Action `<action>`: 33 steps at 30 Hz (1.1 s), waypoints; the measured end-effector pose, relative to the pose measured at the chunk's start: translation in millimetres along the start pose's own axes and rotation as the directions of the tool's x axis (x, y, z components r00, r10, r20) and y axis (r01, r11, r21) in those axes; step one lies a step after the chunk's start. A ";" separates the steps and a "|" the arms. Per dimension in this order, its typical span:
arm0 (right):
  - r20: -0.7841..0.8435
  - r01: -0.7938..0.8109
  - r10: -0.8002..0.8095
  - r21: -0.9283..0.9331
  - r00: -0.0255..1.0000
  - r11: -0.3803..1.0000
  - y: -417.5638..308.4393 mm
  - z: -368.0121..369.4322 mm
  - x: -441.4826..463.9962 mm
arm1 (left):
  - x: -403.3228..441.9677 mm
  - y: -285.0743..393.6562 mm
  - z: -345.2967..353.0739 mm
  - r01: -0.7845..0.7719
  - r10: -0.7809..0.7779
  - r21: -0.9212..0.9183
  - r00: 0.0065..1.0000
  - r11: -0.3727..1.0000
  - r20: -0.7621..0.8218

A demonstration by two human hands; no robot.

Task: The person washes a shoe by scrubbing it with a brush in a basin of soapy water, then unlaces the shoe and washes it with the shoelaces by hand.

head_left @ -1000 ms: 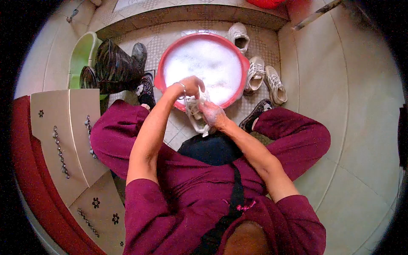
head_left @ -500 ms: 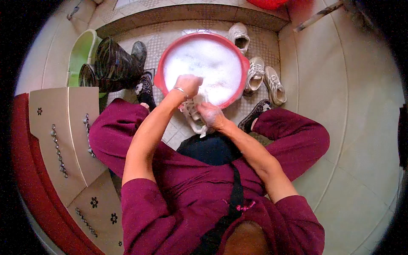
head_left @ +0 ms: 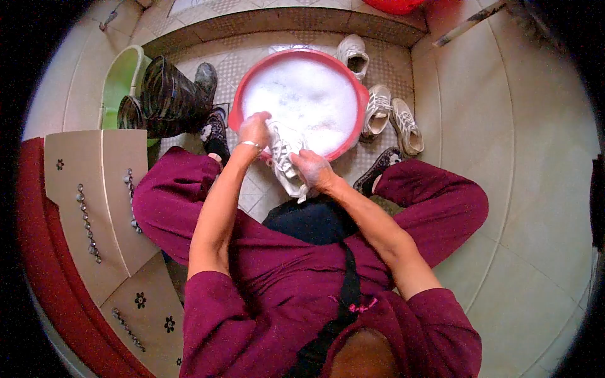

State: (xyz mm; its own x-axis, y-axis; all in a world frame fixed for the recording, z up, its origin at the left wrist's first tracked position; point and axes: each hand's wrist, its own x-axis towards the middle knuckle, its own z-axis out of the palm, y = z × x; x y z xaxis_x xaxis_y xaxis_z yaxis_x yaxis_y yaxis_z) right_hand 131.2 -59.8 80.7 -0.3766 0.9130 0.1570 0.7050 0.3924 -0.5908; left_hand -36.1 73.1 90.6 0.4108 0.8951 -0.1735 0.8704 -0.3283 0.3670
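Observation:
A wet white lace-up shoe [head_left: 287,157] is held over the near rim of a red basin [head_left: 238,94] full of white suds [head_left: 302,94]. My right hand [head_left: 312,169], wet with foam, grips the shoe's right side, fingers wrapped at its opening. At the shoe's left edge is my left hand [head_left: 254,130], wearing a bracelet, its fingers curled near the upper part of the shoe. Whether something small is in those fingers is hidden.
White shoes [head_left: 377,112] stand right of the basin, with another [head_left: 353,55] behind. Dark boots [head_left: 170,94] and a green tub [head_left: 120,82] are at the left, above a drawer cabinet [head_left: 82,201]. A red object [head_left: 396,5] is at the top.
My left hand has moved left and down from over the shoe, uncovering its laces. My right hand stays on the shoe, nearly in place.

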 end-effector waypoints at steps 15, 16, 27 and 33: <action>-0.027 -0.049 0.051 0.085 0.998 0.995 -4.5 -5.6 3.3 | -80.1 1.4 36.2 0.435 -0.442 -0.585 0.886 0.684 0.142; -0.046 -0.022 0.026 0.100 0.999 0.995 -5.2 -8.3 3.4 | -82.0 8.0 22.0 0.565 -0.528 -0.528 0.815 0.634 0.238; -0.030 -0.105 0.109 0.113 0.994 0.988 -2.0 3.0 5.3 | -72.9 1.8 13.1 0.297 -0.341 -0.628 0.939 0.719 0.054; -0.018 -0.014 0.015 0.026 1.000 1.000 -5.1 -3.9 4.0 | -63.6 18.5 27.6 0.313 -0.287 -0.356 0.950 0.881 0.123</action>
State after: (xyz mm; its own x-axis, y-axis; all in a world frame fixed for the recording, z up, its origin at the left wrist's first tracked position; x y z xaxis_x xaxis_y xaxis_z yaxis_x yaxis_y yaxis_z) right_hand 128.4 -57.7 87.4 -0.3556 0.9204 0.1623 0.6941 0.3764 -0.6137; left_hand -38.6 1.8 83.2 0.1733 0.9075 -0.3825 0.7985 0.0978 0.5940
